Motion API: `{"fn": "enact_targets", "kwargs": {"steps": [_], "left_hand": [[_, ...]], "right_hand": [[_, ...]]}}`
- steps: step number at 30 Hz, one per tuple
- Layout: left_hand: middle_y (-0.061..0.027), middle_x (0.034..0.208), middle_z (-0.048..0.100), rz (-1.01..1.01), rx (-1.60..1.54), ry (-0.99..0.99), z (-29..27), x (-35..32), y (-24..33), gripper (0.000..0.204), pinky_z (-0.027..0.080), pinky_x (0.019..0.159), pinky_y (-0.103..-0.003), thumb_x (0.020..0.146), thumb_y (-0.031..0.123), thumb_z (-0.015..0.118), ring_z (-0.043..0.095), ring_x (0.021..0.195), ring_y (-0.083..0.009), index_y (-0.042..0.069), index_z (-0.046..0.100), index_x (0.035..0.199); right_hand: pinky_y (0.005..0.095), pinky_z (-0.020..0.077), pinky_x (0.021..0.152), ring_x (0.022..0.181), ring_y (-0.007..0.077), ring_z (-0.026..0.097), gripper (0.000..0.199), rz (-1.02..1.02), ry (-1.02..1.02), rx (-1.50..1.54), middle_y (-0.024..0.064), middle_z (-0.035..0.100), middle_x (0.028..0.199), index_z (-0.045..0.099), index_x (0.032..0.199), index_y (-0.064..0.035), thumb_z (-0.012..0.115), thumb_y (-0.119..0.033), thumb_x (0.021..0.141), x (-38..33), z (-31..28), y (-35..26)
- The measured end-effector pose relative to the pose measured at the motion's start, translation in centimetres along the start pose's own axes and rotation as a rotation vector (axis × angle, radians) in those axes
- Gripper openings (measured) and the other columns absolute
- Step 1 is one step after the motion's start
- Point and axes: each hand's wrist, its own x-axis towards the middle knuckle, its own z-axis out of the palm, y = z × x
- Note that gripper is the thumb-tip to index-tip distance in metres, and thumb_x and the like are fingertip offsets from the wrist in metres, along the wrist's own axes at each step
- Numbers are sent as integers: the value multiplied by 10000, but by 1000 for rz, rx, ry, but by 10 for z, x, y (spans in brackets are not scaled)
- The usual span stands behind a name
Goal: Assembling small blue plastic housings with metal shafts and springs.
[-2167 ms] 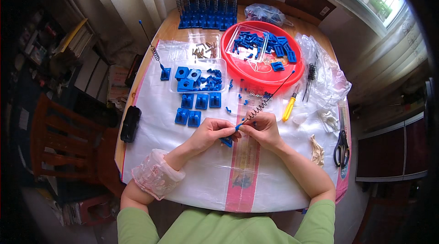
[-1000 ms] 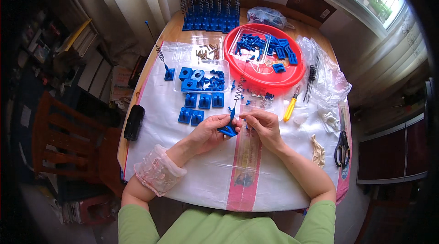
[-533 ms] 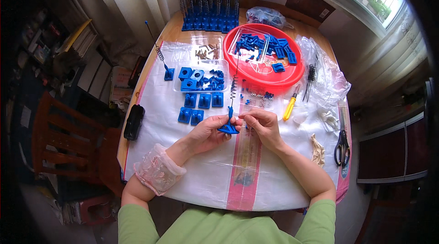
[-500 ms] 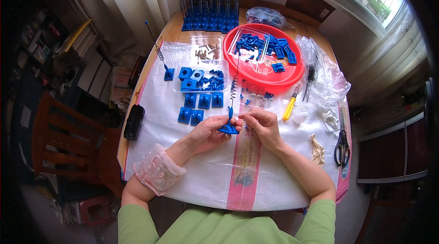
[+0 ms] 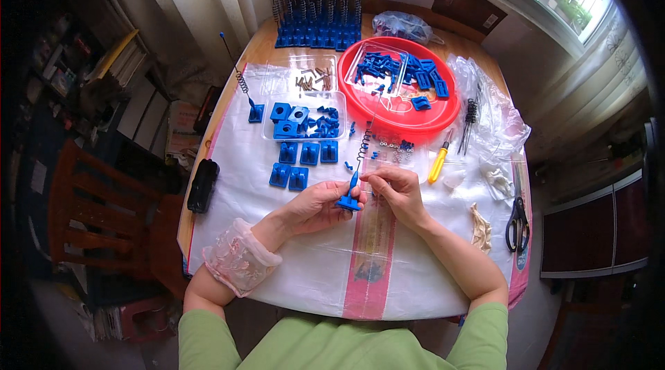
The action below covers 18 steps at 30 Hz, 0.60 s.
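Observation:
My left hand [image 5: 320,205] is closed around the base of a blue plastic stand [image 5: 348,201]. From the stand's narrow stem a dark coil spring [image 5: 364,145] rises, leaning a little to the right, and its thin wire tip is hard to see against the red basin. Close to the right side of the stem, my right hand [image 5: 396,190] has thumb and forefinger pinched together. Whatever those fingertips hold, if anything, is too small to make out. Several blue square bases [image 5: 309,154] lie on the sheet beyond my left hand.
A clear tray [image 5: 267,127] holds blue parts; behind it another clear tray [image 5: 271,82] has brass-coloured pins. The red basin [image 5: 398,120] contains blue pieces. A yellow screwdriver [image 5: 438,164] and black scissors [image 5: 517,224] lie right. Finished-looking spring stands [image 5: 318,34] crowd the back, one spring stand [image 5: 255,112] left.
The blue stand has turned in my left hand and shifted slightly nearer; its spring now tilts to the right. My right hand has hardly moved.

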Motion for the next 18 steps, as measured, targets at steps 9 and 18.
{"fn": "enact_targets", "kwargs": {"steps": [9,18], "left_hand": [[-65,1143,625,-33,30,-79,4,-1,1,230,523,844,-244,1040,267,524,630,1025,-117,52,597,1075],[-78,1093,625,26,154,10,12,3,-3,276,487,972,-324,1038,268,529,609,1058,-158,13,610,1106]], "right_hand": [[258,465,678,778,109,612,156,-20,-35,-52,73,708,875,732,1024,27,651,-81,946,-1,-1,-4],[265,484,721,818,122,626,147,-67,-59,8,77,698,895,719,1022,45,666,-44,918,-2,-1,1]]}}
